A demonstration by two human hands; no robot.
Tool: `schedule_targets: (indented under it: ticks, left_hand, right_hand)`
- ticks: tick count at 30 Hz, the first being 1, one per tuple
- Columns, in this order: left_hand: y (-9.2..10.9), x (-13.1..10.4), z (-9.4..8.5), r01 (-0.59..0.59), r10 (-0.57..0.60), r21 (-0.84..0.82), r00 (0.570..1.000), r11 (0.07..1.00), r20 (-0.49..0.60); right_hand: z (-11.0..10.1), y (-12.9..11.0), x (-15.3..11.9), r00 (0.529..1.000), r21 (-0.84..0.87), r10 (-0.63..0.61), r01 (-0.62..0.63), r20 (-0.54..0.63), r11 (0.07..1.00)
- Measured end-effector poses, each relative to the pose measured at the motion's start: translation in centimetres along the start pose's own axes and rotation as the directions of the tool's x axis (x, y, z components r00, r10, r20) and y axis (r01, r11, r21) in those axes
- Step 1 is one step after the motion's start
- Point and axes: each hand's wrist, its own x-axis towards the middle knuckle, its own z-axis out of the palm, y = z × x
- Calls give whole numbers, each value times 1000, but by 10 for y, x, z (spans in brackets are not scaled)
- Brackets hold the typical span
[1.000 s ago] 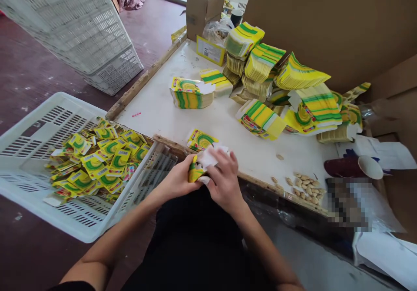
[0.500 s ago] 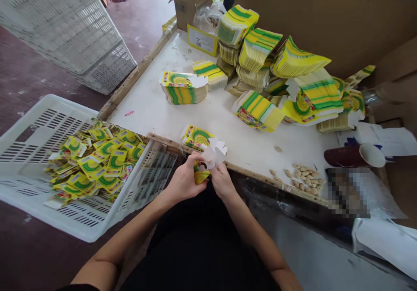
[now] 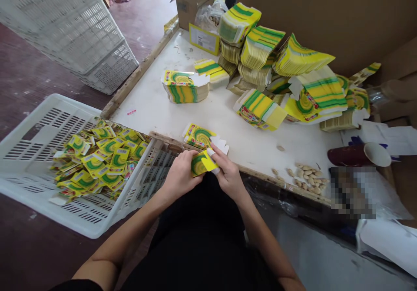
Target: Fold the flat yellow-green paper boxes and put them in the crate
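Observation:
A small yellow and green carton [image 3: 198, 165] is held between my two hands, just off the near edge of the table. My left hand [image 3: 179, 174] is closed around its left end. At the other end, the fingers and thumb of my right hand [image 3: 230, 174] pinch the yellow end flap [image 3: 210, 163]. White coverings show on my right fingertips. What is inside the carton cannot be seen. Right behind my hands, a flattened carton [image 3: 198, 135] with white flaps lies on the table edge.
Left of me, a white plastic crate [image 3: 112, 217] holds many filled-looking cartons. Stacks of flat cartons [image 3: 262, 45] cover the back of the white table [image 3: 156, 108]. Loose peanuts [image 3: 311, 178] and a tipped dark red cup [image 3: 347, 155] lie at the right. Stacked crates [image 3: 74, 26] stand at far left.
The carton's open white end has turned, and its yellow flap now faces up. My right hand has shifted up and to the right, onto that flap. My left hand keeps its hold.

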Motion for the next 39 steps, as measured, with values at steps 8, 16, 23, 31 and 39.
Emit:
schedule_targets:
  ticks: [8, 16, 23, 31, 39]
  left_hand:
    - [0, 10, -22, -41, 53, -101, 992, 994, 115]
    - [-1, 8, -22, -29, 24, 70, 998, 997, 66]
    - [-77, -24, -85, 333, -231, 274, 910, 902, -345]
    - [-92, 12, -67, 357, -364, -70, 917, 931, -161]
    - [-69, 99, -8, 328, -308, -92, 934, 940, 180]
  right_hand:
    - [-22, 1, -2, 976, -158, 51, -18, 210, 987]
    - [7, -4, 9, 993, -92, 95, -89, 68, 992]
    - [-5, 15, 12, 938, -167, 232, -280, -258, 945]
    - [-22, 59, 7, 811, -210, 534, -580, -239, 787]
    - [-11, 64, 20, 797, -154, 546, -592, -257, 791]
